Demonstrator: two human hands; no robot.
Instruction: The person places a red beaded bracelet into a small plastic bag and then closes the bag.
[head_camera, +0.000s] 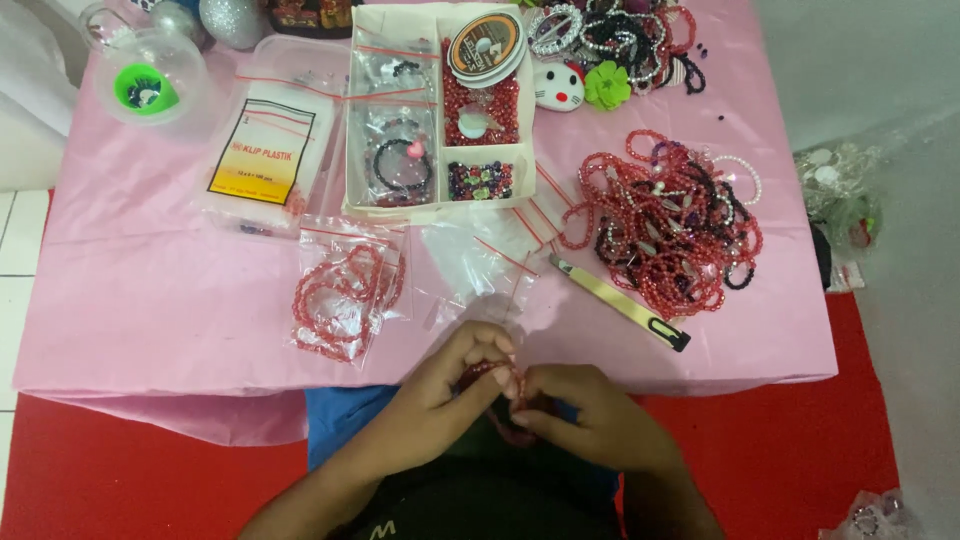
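1. L hand (440, 395) + R hand (590, 425) meet at near table edge, both pinching a red bead strand (492, 372) btwn fingertips.
2. Strand hangs btwn hands, over lap.
3. Just beyond: clear bags (480, 265), bagged red beads (345, 295), cutter (620, 303).
4. Bracelet pile (665, 220) at R; bead box (440, 105) behind, on pink cloth (150, 290).

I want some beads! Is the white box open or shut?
Open: the white box has no lid on, and red beads show inside.
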